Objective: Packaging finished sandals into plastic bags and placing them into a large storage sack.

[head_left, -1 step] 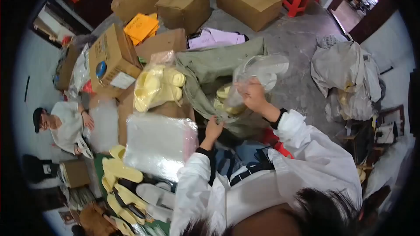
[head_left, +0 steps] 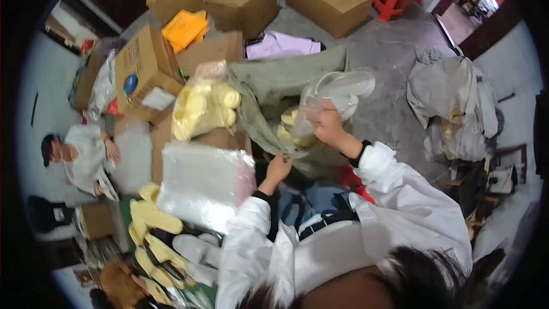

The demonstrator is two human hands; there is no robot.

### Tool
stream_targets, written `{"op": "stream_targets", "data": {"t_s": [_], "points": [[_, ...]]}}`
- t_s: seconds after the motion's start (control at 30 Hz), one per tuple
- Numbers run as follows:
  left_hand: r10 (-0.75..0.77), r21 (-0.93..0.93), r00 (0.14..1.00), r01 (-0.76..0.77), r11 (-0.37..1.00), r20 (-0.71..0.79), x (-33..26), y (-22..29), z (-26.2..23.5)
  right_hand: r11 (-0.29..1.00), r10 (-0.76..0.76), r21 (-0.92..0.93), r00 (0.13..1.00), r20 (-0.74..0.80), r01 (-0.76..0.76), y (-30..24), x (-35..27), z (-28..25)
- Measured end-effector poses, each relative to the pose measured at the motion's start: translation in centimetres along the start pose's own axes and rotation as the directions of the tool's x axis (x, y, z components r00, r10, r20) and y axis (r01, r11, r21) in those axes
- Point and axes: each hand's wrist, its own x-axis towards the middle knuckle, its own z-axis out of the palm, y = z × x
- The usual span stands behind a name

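My right hand (head_left: 327, 124) is closed on a clear plastic bag (head_left: 350, 82), held above the open mouth of a grey-green woven sack (head_left: 269, 74). Something pale shows through this bag, but its shape is unclear. Inside the sack lie yellow slippers (head_left: 289, 119), partly covered by clear plastic and by my right hand. My left hand (head_left: 277, 173) pinches the sack's near edge, its fingertips partly hidden. Just left of the sack, a bagged bundle of yellow slippers (head_left: 200, 109) rests on cardboard.
A stack of clear plastic bags (head_left: 203, 186) lies left of my left forearm. Loose yellow slippers (head_left: 163, 217) and grey slippers (head_left: 197, 252) are heaped nearer me. Cardboard boxes (head_left: 326, 0) stand beyond the sack. Another person (head_left: 86, 157) is at far left; filled sacks (head_left: 446, 88) stand right.
The view has shifted slightly. Both hands keep their grips, with no clear movement of the bag or the sack.
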Motion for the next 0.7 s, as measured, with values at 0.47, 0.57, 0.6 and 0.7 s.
{"op": "stream_targets", "data": {"t_s": [0.47, 0.57, 0.6, 0.7], "points": [[0.239, 0.362, 0.776, -0.015, 0.932, -0.584, -52.2, -27.8, -12.7, 0.336, 0.786, 0.399, 0.487, 0.381, -0.853, 12.4, -10.4, 4.4], [0.067, 0.105, 0.401, 0.072, 0.992, -0.914, -55.3, -25.4, -10.8, 0.192, 0.899, 0.352, 0.307, 0.311, -0.916, 13.2, -9.6, 2.8], [-0.003, 0.013, 0.25, 0.066, 0.998, -0.968, -55.6, -24.5, -9.9, 0.248, 0.865, 0.353, 0.37, 0.338, -0.902, 13.6, -9.3, 2.8], [-0.3, -0.333, 0.145, -0.433, 0.838, -0.943, -49.2, -20.2, -10.9, 0.316, 0.79, 0.388, 0.466, 0.397, -0.866, 13.2, -8.0, 3.1]]}}
